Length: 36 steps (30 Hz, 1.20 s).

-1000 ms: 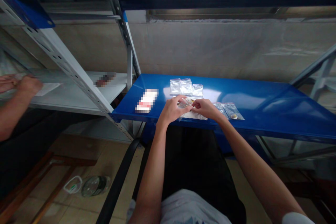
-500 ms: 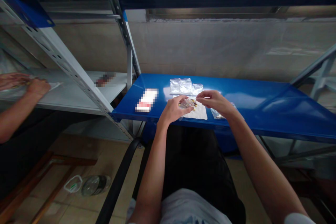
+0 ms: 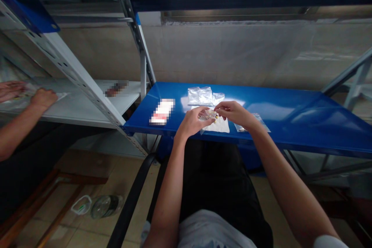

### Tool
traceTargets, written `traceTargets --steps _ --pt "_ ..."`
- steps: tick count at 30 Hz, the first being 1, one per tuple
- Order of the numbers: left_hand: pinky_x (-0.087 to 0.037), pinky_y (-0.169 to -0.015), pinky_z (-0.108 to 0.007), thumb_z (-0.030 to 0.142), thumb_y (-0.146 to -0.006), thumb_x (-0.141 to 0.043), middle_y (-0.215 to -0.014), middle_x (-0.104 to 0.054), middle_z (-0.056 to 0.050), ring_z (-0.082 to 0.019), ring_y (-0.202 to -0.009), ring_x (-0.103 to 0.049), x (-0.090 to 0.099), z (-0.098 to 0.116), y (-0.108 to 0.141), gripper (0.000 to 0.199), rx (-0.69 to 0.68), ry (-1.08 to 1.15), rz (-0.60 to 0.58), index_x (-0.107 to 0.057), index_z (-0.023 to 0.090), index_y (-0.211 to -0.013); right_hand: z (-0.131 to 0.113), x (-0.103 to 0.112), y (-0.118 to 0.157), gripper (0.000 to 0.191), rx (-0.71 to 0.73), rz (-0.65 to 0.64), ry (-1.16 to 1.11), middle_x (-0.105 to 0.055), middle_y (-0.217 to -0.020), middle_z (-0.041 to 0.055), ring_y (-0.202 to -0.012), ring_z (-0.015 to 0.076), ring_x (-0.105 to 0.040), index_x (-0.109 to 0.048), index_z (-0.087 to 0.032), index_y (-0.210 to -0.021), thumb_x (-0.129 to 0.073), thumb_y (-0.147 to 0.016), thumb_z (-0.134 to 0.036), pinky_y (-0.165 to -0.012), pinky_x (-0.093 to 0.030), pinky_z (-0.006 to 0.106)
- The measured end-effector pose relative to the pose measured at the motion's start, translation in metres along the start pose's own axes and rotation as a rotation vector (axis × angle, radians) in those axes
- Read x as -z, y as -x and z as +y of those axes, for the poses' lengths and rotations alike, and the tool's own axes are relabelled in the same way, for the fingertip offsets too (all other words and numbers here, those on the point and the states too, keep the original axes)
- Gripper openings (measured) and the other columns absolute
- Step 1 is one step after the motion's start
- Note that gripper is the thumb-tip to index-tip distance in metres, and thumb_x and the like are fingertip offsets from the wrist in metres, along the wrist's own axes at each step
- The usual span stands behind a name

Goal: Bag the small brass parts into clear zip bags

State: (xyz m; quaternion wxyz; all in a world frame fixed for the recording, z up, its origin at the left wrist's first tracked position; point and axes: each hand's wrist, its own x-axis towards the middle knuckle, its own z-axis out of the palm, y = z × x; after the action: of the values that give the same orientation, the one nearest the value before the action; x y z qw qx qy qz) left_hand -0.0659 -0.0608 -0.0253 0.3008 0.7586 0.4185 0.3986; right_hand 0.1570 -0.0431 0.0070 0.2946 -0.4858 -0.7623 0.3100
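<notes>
Well, along the blue steel shelf (image 3: pixel 290 114), a white sheet (image 3: pixel 220 126) lies at the near edge, with clear plastic bags (image 3: pixel 200 95) just beyond it. Above the sheet, the left hand (image 3: pixel 192 122) and right hand (image 3: pixel 235 113) meet, pinching a small clear bag (image 3: pixel 207 115) between them. Working low over the sheet seems wise, since any small pieces would land there.

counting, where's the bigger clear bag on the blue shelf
In the head view, the bag is at the back of the blue shelf, left of a smaller clear bag, behind the left hand.
</notes>
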Motion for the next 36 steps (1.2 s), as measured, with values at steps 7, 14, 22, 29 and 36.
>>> traceTargets --steps 7,14,22,29,36 --pt "-0.059 -0.091 -0.033 0.049 -0.083 -0.082 -0.114 -0.078 -0.009 -0.022 -0.103 -0.074 0.000 -0.001 0.000 0.053 -0.021 -0.022 0.037 -0.071 0.020 -0.127 0.020 -0.014 -0.005 0.011 -0.105 -0.047 0.482 -0.078 -0.082 0.0071 -0.077 0.0206 -0.070 -0.081 -0.016 -0.086 -0.073 -0.080 -0.020 -0.069 -0.045 0.028" --pt "-0.059 -0.089 -0.032 0.050 -0.085 -0.080 -0.112 -0.078 -0.009 -0.021 -0.101 -0.074 0.002 -0.001 0.000 0.051 -0.023 0.011 0.033 -0.071 0.020 -0.126 0.026 -0.020 -0.007 0.011 -0.105 -0.107 0.465 -0.077 -0.080 0.0043 -0.074 0.0185 -0.069 -0.080 -0.017 -0.085 -0.071 -0.080 -0.017 -0.065 -0.043 0.024" --pt "-0.058 -0.088 -0.031 0.053 -0.086 -0.079 -0.112 -0.078 -0.008 -0.022 -0.102 -0.073 0.004 -0.001 0.000 0.052 -0.012 0.019 0.025 -0.071 0.020 -0.126 0.031 -0.017 -0.006 0.008 -0.102 -0.114 0.397 -0.074 -0.072 0.0023 -0.069 0.0168 -0.066 -0.076 -0.016 -0.077 -0.069 -0.076 -0.017 -0.061 -0.040 0.024" --pt "-0.060 -0.088 -0.033 0.052 -0.085 -0.080 -0.118 -0.077 -0.010 -0.024 -0.105 -0.073 0.004 0.002 0.001 0.054 0.022 0.029 0.000 -0.071 0.020 -0.127 0.015 0.011 0.004 0.030 -0.013 -0.019 0.009 -0.069 -0.070 0.0039 -0.062 0.0149 -0.057 -0.074 -0.015 -0.082 -0.071 -0.080 -0.045 -0.057 -0.041 0.027" --pt "-0.060 -0.089 -0.034 0.052 -0.087 -0.080 -0.115 -0.078 -0.011 -0.022 -0.099 -0.075 -0.002 0.005 0.000 0.052 -0.007 0.053 -0.039 -0.071 0.019 -0.125 -0.019 0.009 0.012 0.027 0.127 -0.049 -0.082 -0.073 -0.077 0.0052 -0.068 0.0164 -0.062 -0.073 -0.017 -0.089 -0.072 -0.085 -0.044 -0.063 -0.046 0.029"
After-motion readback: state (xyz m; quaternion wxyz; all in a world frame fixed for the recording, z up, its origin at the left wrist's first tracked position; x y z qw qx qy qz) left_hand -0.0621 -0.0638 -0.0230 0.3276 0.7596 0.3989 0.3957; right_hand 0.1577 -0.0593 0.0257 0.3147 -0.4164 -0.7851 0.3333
